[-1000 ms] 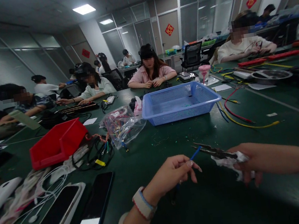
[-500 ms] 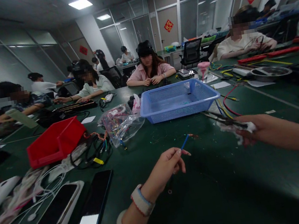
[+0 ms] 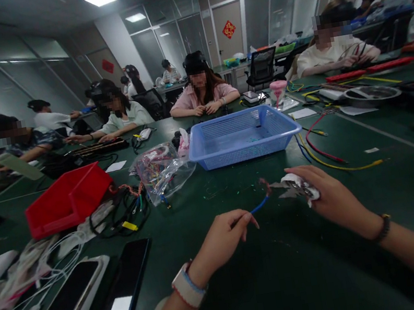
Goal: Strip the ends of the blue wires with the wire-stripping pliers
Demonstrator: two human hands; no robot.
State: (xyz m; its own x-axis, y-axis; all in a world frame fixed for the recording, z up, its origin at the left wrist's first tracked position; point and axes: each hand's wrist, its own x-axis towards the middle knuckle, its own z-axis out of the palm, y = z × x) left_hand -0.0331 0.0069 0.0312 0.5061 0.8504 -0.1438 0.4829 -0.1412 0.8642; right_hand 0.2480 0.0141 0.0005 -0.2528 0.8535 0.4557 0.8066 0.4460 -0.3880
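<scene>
Both hands are busy over the green desk [image 3: 330,272]. The left hand [image 3: 221,240] pinches a short blue wire [image 3: 260,204] between thumb and fingertips, its free end pointing up and to the right. The right hand [image 3: 327,195] is clenched around a tool wrapped in white tissue [image 3: 299,185], whose dark metal jaws reach toward the wire's bared, reddish end; whether they actually touch it is too blurred to tell.

To do this step well, I judge the wire should be held steady close to its end, so the tip does not flex, and the tool should meet it squarely with a light squeeze.

Beyond the hands stands a blue basket [image 3: 245,156], with a clear bag of coloured wires [image 3: 162,170] to its left and a red bin [image 3: 66,200] further left. Loose red and yellow wires [image 3: 335,162] lie beyond the right hand. Near the left forearm lie two dark phones [image 3: 122,291] and white earphone cables [image 3: 32,274]. Other people sit around the long desk at their own work, in an office with glass partitions and ceiling lights.
</scene>
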